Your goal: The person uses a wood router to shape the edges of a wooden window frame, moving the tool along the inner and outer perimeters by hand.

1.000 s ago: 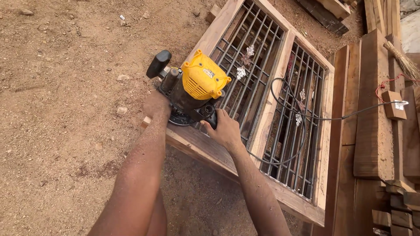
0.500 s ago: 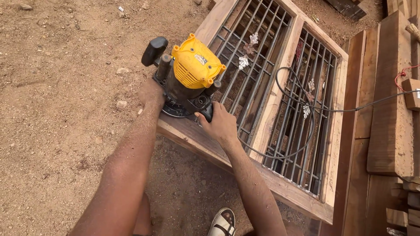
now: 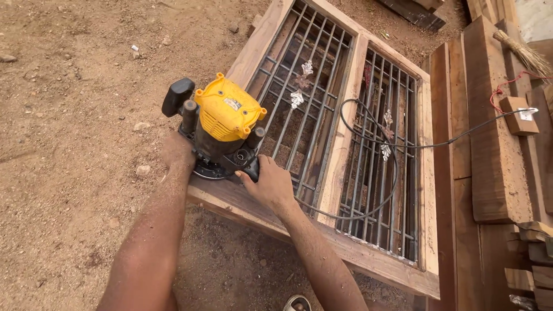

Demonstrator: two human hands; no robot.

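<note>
Head view, one item in hand: a wood router (image 3: 222, 128) with a yellow motor cap and black body, which we found standing upright on the near left corner of a wooden window frame (image 3: 247, 60) that lay flat on the dirt ground (image 3: 75, 115). Our left hand (image 3: 175, 152) was closed on the router's left side handle; our right hand (image 3: 269, 183) was wrapped around the handle on the opposite side, thumb toward the base (both grips firm, fingers partly hidden behind the tool). The base plate sat on the frame's near rail, at its left end.

Frame: two panels divided by a middle upright, each filled with a metal bar grille (image 3: 305, 109). A black power cord (image 3: 374, 173) ran from the router across the near rail, looped over the right-hand panel and went off past the frame's right edge.

Beside the frame's right edge: stacked timber planks (image 3: 489, 144), with a small wooden block (image 3: 518, 115) and a straw broom head (image 3: 521, 55) lying on them.
</note>
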